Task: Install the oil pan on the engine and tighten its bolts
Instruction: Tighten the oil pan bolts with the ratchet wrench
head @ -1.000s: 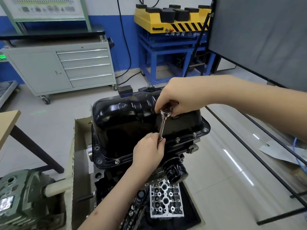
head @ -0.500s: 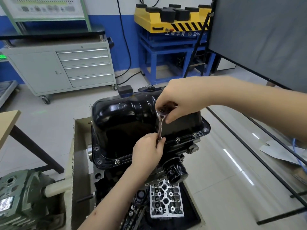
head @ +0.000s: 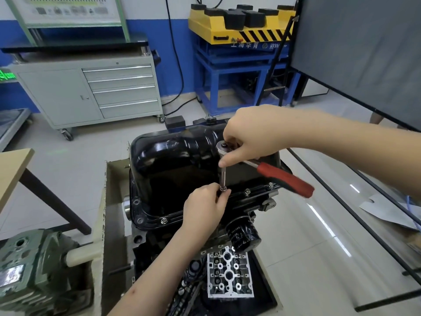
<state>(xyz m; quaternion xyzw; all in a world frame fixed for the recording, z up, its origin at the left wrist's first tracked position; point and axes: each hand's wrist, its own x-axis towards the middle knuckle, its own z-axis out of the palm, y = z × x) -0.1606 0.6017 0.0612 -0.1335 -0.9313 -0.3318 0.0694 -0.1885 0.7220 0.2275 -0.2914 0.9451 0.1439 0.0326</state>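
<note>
In a workshop with a grey tool cabinet (head: 91, 92) behind, the black oil pan (head: 173, 165) is seated on the upturned engine (head: 250, 201), where the ratchet wrench (head: 282, 176) head is gripped by the right hand (head: 252, 137) and its extension bar (head: 222, 179) is pinched by the left hand (head: 205, 206), presumably to keep the socket square on a flange bolt.

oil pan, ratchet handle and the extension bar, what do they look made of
Oil pan: likely stamped metal under glossy black paint; it mirrors the room lights and has rounded pressed corners.
Ratchet handle: red with a black stripe, matte, probably plastic or rubber, though it is motion-blurred.
Extension bar: bright silvery metal, seemingly chromed steel, like the ratchet head.
</note>
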